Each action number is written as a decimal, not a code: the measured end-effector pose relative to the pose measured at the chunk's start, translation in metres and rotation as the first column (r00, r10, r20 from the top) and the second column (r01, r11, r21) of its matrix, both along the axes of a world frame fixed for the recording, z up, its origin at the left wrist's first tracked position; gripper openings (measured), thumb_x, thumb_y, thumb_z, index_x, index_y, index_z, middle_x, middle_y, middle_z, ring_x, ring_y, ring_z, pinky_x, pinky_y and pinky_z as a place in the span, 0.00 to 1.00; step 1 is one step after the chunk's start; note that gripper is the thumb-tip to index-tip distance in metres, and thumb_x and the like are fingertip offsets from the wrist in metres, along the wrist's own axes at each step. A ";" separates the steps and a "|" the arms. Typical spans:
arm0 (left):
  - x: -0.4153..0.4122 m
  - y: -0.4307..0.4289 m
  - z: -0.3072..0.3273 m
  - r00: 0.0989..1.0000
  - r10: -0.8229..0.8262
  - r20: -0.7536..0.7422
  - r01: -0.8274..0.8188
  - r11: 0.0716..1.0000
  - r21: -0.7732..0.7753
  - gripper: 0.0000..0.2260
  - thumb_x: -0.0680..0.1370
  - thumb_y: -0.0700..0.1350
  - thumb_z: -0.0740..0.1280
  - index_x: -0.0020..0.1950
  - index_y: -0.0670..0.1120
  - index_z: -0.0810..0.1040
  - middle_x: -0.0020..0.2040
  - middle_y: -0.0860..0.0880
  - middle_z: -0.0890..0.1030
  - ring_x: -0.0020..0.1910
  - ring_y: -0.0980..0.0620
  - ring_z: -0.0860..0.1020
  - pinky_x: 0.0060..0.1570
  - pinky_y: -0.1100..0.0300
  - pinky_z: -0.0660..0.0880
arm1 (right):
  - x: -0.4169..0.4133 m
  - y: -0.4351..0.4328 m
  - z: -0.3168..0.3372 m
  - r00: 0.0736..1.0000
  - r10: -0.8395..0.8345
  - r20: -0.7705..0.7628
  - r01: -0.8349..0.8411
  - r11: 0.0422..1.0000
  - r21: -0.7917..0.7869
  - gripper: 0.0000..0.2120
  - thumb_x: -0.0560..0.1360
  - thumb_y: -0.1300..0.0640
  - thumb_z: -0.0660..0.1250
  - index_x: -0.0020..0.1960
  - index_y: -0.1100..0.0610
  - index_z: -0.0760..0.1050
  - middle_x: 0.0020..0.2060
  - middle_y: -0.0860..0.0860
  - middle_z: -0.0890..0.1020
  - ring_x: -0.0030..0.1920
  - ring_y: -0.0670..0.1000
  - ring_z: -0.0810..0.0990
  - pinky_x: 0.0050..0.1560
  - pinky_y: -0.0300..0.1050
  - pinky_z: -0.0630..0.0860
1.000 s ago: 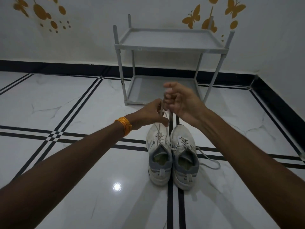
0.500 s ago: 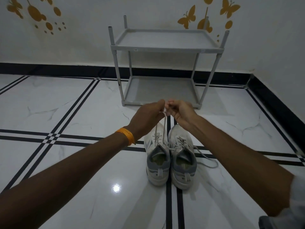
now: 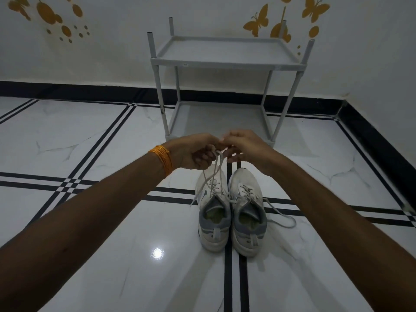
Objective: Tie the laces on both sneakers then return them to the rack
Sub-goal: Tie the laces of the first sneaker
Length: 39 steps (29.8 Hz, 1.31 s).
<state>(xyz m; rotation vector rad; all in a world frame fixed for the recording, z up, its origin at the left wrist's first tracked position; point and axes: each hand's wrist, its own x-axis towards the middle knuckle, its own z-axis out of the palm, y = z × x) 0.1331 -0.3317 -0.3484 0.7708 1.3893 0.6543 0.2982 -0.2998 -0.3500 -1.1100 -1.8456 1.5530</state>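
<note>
Left sneaker (image 3: 213,218) beside its untied mate (image 3: 247,218) on the floor; its laces (image 3: 215,171) rise straight up to my left hand (image 3: 198,152) and right hand (image 3: 244,147), both pinching them. Rack (image 3: 227,61) beyond.

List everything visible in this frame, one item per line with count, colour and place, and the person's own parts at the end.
sneakers: 2, white and grey, side by side on the floor, heels toward the camera
left sneaker's laces: white, pulled up into both hands
right sneaker's lace: white, loose on the floor to its right
rack: 1, grey, two shelves, against the wall behind the sneakers
floor: white marble tiles with black stripes
wall decals: orange butterflies and dots, on the white wall
thread band: orange, on the left wrist
left hand: pinching the laces
right hand: pinching the laces
</note>
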 end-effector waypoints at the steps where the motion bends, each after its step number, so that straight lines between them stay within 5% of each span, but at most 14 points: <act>1: 0.001 -0.001 0.000 1.000 0.021 0.022 -0.021 1.000 0.013 0.14 0.78 0.43 0.61 0.32 0.44 0.71 0.26 0.51 0.68 0.24 0.57 0.61 0.21 0.68 0.60 | 0.000 -0.001 0.005 0.999 0.045 0.031 -0.047 0.998 0.050 0.08 0.74 0.59 0.70 0.53 0.61 0.79 0.44 0.55 0.83 0.42 0.51 0.84 0.44 0.44 0.81; 7: 0.003 -0.005 -0.003 0.994 0.093 0.061 -0.097 0.993 0.071 0.10 0.77 0.40 0.60 0.36 0.42 0.73 0.27 0.50 0.68 0.22 0.57 0.62 0.21 0.68 0.60 | -0.002 -0.002 0.004 0.984 0.022 0.178 -0.046 0.990 0.136 0.09 0.73 0.61 0.73 0.50 0.65 0.78 0.35 0.53 0.81 0.34 0.48 0.79 0.37 0.41 0.77; 10: 0.000 -0.004 -0.006 0.989 0.150 -0.012 -0.148 0.982 0.120 0.09 0.79 0.40 0.60 0.40 0.42 0.73 0.26 0.51 0.64 0.23 0.57 0.61 0.20 0.68 0.61 | -0.002 0.000 0.003 0.967 -0.026 0.253 -0.004 0.993 0.120 0.12 0.75 0.54 0.71 0.46 0.65 0.81 0.32 0.51 0.76 0.32 0.47 0.70 0.33 0.39 0.68; 14: -0.017 -0.006 -0.023 0.947 0.250 -0.202 -0.202 0.952 0.231 0.08 0.79 0.37 0.63 0.40 0.43 0.70 0.31 0.48 0.67 0.27 0.54 0.64 0.23 0.65 0.66 | 0.013 0.011 -0.007 0.953 -0.173 0.249 0.157 0.984 0.085 0.10 0.72 0.58 0.73 0.47 0.66 0.82 0.29 0.50 0.72 0.30 0.47 0.65 0.29 0.40 0.62; 17: -0.045 -0.016 -0.050 0.710 0.333 -0.620 -0.032 0.895 0.445 0.03 0.77 0.37 0.63 0.48 0.38 0.76 0.43 0.42 0.77 0.40 0.46 0.75 0.41 0.55 0.76 | 0.047 0.028 -0.030 0.828 -0.295 0.477 0.217 0.953 0.211 0.08 0.68 0.60 0.76 0.43 0.65 0.82 0.36 0.55 0.80 0.33 0.49 0.73 0.33 0.43 0.69; 19: -0.068 -0.025 -0.071 0.552 0.343 -0.760 0.039 0.900 0.435 0.06 0.76 0.36 0.65 0.50 0.37 0.78 0.48 0.40 0.80 0.48 0.41 0.78 0.51 0.50 0.77 | 0.077 0.036 -0.049 0.684 -0.356 0.637 0.225 0.933 0.280 0.10 0.64 0.59 0.78 0.42 0.63 0.82 0.41 0.57 0.84 0.39 0.53 0.79 0.40 0.45 0.74; 21: -0.089 -0.036 -0.090 0.457 0.285 -0.843 0.080 0.930 0.358 0.05 0.73 0.35 0.66 0.48 0.37 0.78 0.48 0.39 0.82 0.49 0.39 0.79 0.50 0.51 0.76 | 0.102 0.037 -0.071 0.544 -0.367 0.755 0.194 0.930 0.312 0.12 0.63 0.59 0.77 0.42 0.62 0.80 0.41 0.56 0.83 0.41 0.55 0.80 0.41 0.46 0.76; 25: -0.105 -0.052 -0.129 0.402 0.191 -0.895 0.128 0.957 0.262 0.04 0.72 0.32 0.65 0.44 0.40 0.75 0.44 0.38 0.81 0.45 0.38 0.78 0.42 0.55 0.70 | 0.115 0.021 -0.112 0.440 -0.299 0.847 0.142 0.954 0.263 0.06 0.63 0.60 0.71 0.35 0.60 0.74 0.35 0.54 0.80 0.39 0.55 0.81 0.38 0.41 0.74; 28: -0.103 -0.054 -0.143 0.387 0.175 -0.905 0.139 0.960 0.245 0.07 0.72 0.31 0.65 0.48 0.38 0.73 0.39 0.40 0.76 0.40 0.40 0.75 0.38 0.55 0.69 | 0.108 0.016 -0.122 0.448 -0.293 0.845 0.115 0.956 0.271 0.08 0.64 0.62 0.69 0.33 0.59 0.70 0.34 0.54 0.78 0.36 0.54 0.78 0.35 0.39 0.70; 31: -0.102 -0.054 -0.149 0.367 0.151 -0.918 0.157 0.962 0.221 0.09 0.74 0.32 0.65 0.51 0.38 0.69 0.41 0.39 0.77 0.39 0.40 0.75 0.39 0.52 0.73 | 0.107 0.011 -0.124 0.424 -0.272 0.864 0.071 0.961 0.268 0.06 0.67 0.60 0.68 0.37 0.59 0.71 0.40 0.55 0.79 0.41 0.56 0.78 0.40 0.42 0.71; 36: -0.091 -0.066 -0.157 0.155 -0.021 -0.988 0.273 0.962 0.022 0.16 0.80 0.47 0.60 0.66 0.43 0.68 0.56 0.39 0.77 0.48 0.38 0.79 0.45 0.51 0.75 | 0.099 0.008 -0.128 0.298 -0.185 0.937 -0.095 0.970 0.222 0.10 0.73 0.50 0.65 0.48 0.56 0.72 0.55 0.55 0.80 0.55 0.57 0.79 0.50 0.48 0.72; 39: -0.068 -0.065 -0.156 0.253 0.138 -0.958 0.332 0.918 0.220 0.18 0.80 0.50 0.61 0.70 0.47 0.71 0.65 0.42 0.75 0.55 0.39 0.80 0.54 0.50 0.78 | 0.078 0.010 -0.117 0.279 -0.304 0.911 -0.229 0.901 0.370 0.19 0.74 0.46 0.65 0.59 0.56 0.75 0.60 0.56 0.76 0.63 0.59 0.72 0.60 0.54 0.70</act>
